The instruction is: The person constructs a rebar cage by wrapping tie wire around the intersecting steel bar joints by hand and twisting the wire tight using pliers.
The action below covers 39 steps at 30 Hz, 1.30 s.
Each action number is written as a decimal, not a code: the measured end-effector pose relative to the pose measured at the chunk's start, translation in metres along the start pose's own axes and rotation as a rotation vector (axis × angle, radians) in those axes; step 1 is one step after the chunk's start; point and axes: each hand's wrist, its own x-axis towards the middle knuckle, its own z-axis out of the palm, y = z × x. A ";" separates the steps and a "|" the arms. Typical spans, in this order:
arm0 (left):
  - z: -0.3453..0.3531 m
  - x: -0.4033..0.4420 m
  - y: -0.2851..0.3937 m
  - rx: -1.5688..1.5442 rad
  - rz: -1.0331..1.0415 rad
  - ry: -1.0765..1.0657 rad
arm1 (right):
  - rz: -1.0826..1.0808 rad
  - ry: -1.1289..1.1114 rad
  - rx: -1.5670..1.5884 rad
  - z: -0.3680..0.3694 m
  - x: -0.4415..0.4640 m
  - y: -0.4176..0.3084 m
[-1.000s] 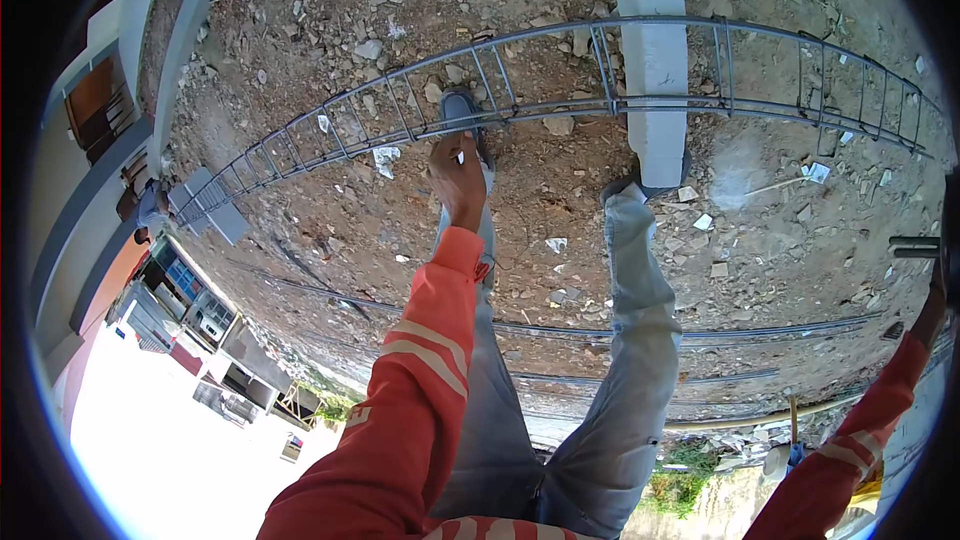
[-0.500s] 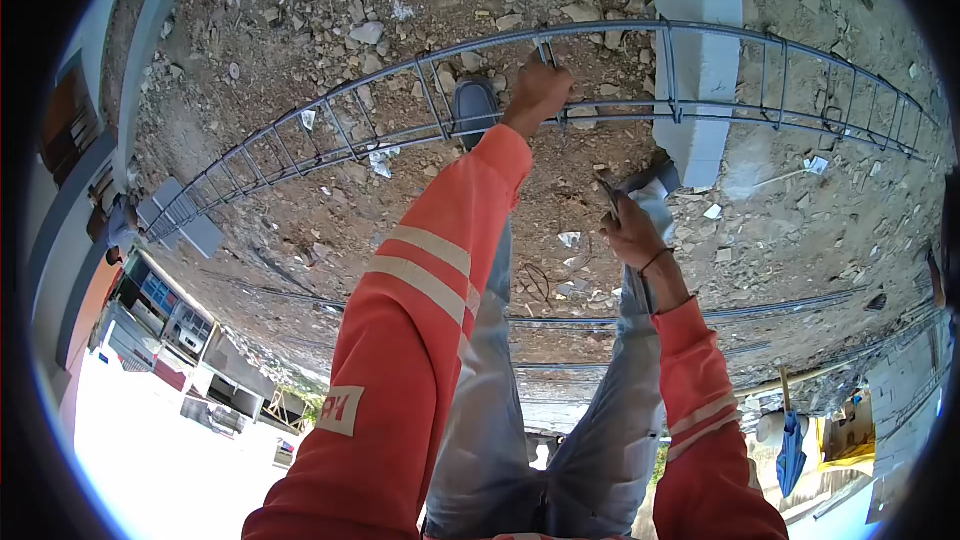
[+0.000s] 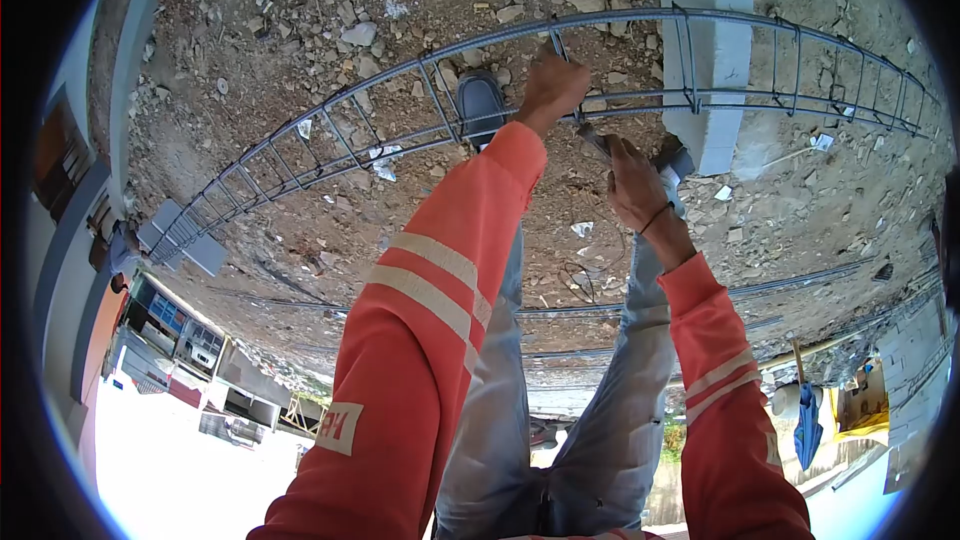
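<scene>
A long rebar cage, made of lengthwise bars joined by stirrups, crosses in front of me and looks bowed through the lens. My left hand is closed around a stirrup between the cage's two visible bars. Just below the lower bar, my right hand grips a dark metal tool. The tool's head points up and left toward my left hand, close to the lower bar. Whether it touches the bar, I cannot tell. Most of its handle is hidden by my right hand.
A pale concrete beam passes beneath the cage on the right. Stony rubble covers the ground around my shoe. Loose bars lie nearer my legs. Another person is at the far left, near a grey slab.
My right hand has risen with the tool, bringing its head up to the lower bar near my left hand. My left hand stays on the stirrup, and the view has shifted slightly.
</scene>
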 end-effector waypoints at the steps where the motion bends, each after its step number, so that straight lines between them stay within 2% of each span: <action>1: 0.003 0.002 0.002 -0.111 -0.124 0.061 | 0.000 -0.003 0.001 0.001 -0.003 -0.004; 3: 0.005 0.005 0.003 -0.215 -0.242 0.120 | 0.128 0.001 -0.034 0.005 -0.010 -0.016; 8: 0.003 -0.004 0.010 -0.281 -0.164 0.160 | 0.248 0.069 0.170 0.040 -0.011 -0.019; 10: 0.013 0.012 -0.018 -0.256 -0.190 0.143 | 0.312 0.060 0.261 0.051 -0.014 -0.017; 12: 0.013 0.017 -0.027 -0.233 -0.201 0.127 | 0.538 -0.440 1.784 0.055 -0.021 -0.007; 13: 0.010 0.016 -0.025 -0.259 -0.224 0.075 | 0.430 -0.537 2.181 0.053 -0.024 -0.006; 14: 0.006 0.016 -0.023 -0.267 -0.229 0.046 | 0.414 -0.522 2.190 0.054 -0.025 -0.010; 16: -0.004 0.004 -0.006 -0.386 -0.176 -0.007 | 0.566 -0.367 1.654 0.056 -0.028 -0.026; 17: -0.010 -0.002 0.005 -0.495 -0.116 -0.031 | 0.617 -0.343 1.501 0.055 -0.031 -0.033; 18: -0.011 0.002 0.003 -0.486 -0.109 -0.035 | 0.609 -0.334 1.508 0.061 -0.034 -0.034; 20: -0.011 0.009 -0.011 -0.467 -0.124 -0.083 | 0.563 0.099 0.682 0.081 -0.047 -0.037; 21: -0.012 0.005 -0.007 -0.463 -0.125 -0.085 | 0.575 0.148 0.342 0.082 -0.054 -0.042; 22: -0.014 -0.001 0.000 -0.503 -0.145 -0.093 | 0.578 0.149 0.345 0.074 -0.059 -0.050; 24: -0.011 -0.002 0.006 -0.542 -0.166 -0.103 | 0.443 0.509 -0.019 0.058 -0.068 -0.062; 27: -0.004 0.001 0.004 -0.548 -0.201 -0.007 | 0.445 0.486 0.065 0.058 -0.074 -0.074; 29: -0.005 -0.005 0.019 -0.375 -0.262 0.049 | 0.455 0.450 0.114 0.070 -0.077 -0.074; 31: -0.004 -0.011 0.024 -0.414 -0.264 0.053 | 0.419 0.267 0.531 0.088 -0.075 -0.063; 32: -0.007 -0.014 0.027 -0.454 -0.260 0.059 | 0.412 0.265 0.531 0.088 -0.077 -0.059; 33: -0.011 -0.016 0.025 -0.457 -0.256 0.064 | 0.461 0.007 1.351 0.084 -0.078 -0.055; 34: -0.016 -0.019 0.023 -0.233 -0.180 0.048 | 0.458 -0.309 2.152 0.080 -0.080 -0.052; 35: -0.020 -0.024 0.022 -0.011 -0.104 0.033 | 0.457 -0.311 2.143 0.077 -0.081 -0.050; 36: -0.022 -0.033 0.019 -0.018 -0.099 0.038 | 0.481 -0.310 2.065 0.077 -0.082 -0.048; 38: -0.024 -0.056 0.008 0.189 0.035 0.058 | 0.525 -0.311 1.908 0.074 -0.083 -0.045; 39: -0.026 -0.063 0.000 0.183 0.038 0.064 | 0.546 -0.359 1.546 0.064 -0.081 -0.045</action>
